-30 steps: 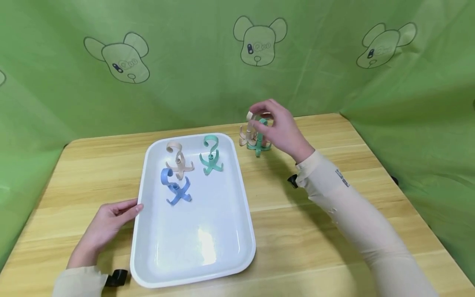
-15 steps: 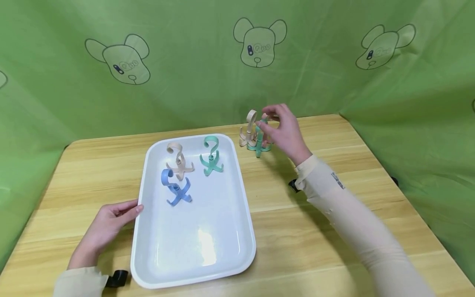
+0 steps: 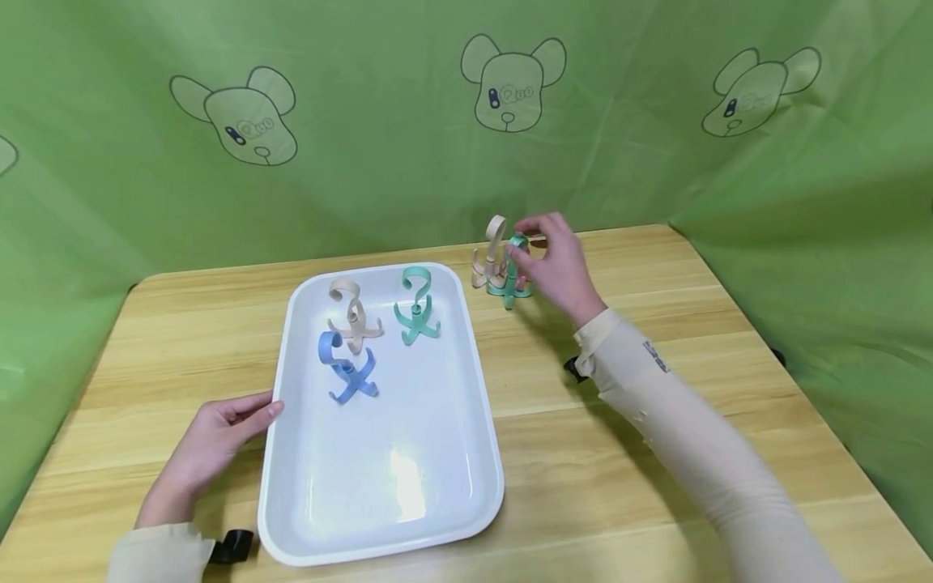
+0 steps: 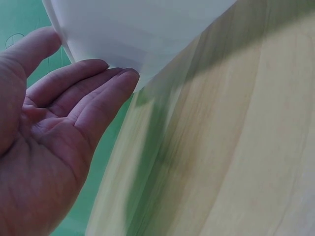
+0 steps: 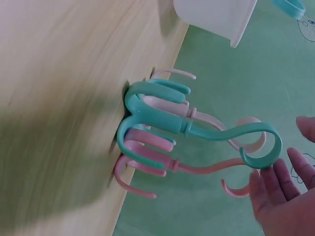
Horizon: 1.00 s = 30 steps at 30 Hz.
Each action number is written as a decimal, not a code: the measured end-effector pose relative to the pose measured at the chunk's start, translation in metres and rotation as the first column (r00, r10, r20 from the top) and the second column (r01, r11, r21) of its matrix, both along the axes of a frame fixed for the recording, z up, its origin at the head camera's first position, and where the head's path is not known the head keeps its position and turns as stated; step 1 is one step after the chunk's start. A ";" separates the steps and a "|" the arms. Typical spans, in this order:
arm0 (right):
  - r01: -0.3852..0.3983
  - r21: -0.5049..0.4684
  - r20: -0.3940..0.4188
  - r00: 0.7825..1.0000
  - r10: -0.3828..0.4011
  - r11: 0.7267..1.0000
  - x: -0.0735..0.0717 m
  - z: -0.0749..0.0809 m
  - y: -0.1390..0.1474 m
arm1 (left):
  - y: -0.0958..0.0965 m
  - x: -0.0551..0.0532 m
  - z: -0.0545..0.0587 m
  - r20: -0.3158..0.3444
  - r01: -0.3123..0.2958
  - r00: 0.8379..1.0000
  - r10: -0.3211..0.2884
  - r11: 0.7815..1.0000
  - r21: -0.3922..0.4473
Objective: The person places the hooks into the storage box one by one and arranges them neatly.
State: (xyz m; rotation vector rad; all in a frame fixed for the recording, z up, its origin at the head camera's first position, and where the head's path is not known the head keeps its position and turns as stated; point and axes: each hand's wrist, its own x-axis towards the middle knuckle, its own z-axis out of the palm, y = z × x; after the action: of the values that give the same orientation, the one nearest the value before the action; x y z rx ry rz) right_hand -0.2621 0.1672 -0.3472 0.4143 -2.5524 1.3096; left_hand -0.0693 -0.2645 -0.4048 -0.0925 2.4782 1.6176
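Green hook (image 5: 165, 121), upright, just beside right fingers (image 5: 276, 183)

Lettering (image 3: 516, 95) on curtain (image 3: 394, 170), probably starting "Q".

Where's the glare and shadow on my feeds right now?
Head view: bright glare in the tray, toward its near end; left wrist: dark shadow bands across the table; right wrist: soft shadow over the table, the foreground green hook looking sharp.
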 end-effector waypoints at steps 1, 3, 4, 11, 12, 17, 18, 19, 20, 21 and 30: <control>0.004 0.007 -0.003 1.000 -0.004 1.000 0.000 -0.001 0.000 | 0.000 0.000 0.000 0.001 0.000 1.000 0.000 1.000 0.004; 0.008 0.023 -0.008 1.000 -0.008 1.000 -0.001 -0.004 0.000 | 0.000 0.001 -0.001 0.003 0.001 1.000 -0.001 1.000 0.010; 0.009 0.030 -0.010 1.000 -0.008 1.000 -0.002 -0.006 0.000 | 0.001 0.001 -0.001 0.004 0.001 1.000 -0.001 1.000 0.013; 0.019 0.105 -0.022 1.000 -0.017 0.994 0.004 -0.008 -0.002 | 0.000 0.000 -0.002 0.016 0.001 1.000 -0.001 1.000 0.015; 0.023 0.119 -0.028 0.999 -0.020 0.993 0.004 -0.007 -0.002 | 0.000 0.000 -0.002 0.017 0.000 1.000 0.000 1.000 0.014; 0.041 0.136 -0.015 0.999 -0.039 0.990 0.004 -0.007 -0.003 | 0.000 0.000 -0.002 0.012 0.000 1.000 0.000 1.000 0.014; 0.043 0.137 -0.008 0.999 -0.042 0.990 0.003 -0.008 -0.003 | 0.000 0.000 -0.002 0.011 0.002 1.000 -0.002 1.000 0.016; 0.043 0.137 -0.005 0.999 -0.043 0.990 0.003 -0.008 -0.003 | 0.001 0.000 -0.002 0.009 0.004 1.000 -0.004 1.000 0.018; 0.041 0.136 -0.003 0.999 -0.040 0.990 0.002 -0.009 -0.003 | 0.001 0.000 -0.002 0.009 0.003 1.000 -0.004 1.000 0.021; 0.036 0.133 -0.002 0.999 -0.036 0.990 0.002 -0.010 -0.003 | 0.001 0.000 -0.002 0.008 0.002 1.000 -0.002 1.000 0.021; -0.028 0.025 0.054 0.998 0.027 0.999 -0.003 -0.014 -0.002 | 0.000 0.000 -0.002 0.002 -0.001 1.000 0.001 1.000 0.025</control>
State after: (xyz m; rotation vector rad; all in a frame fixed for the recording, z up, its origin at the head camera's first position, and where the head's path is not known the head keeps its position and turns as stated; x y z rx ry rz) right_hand -0.2655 0.1650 -0.3608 0.4266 -2.6190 1.3156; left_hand -0.0691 -0.2650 -0.4063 -0.0915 2.4560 1.6479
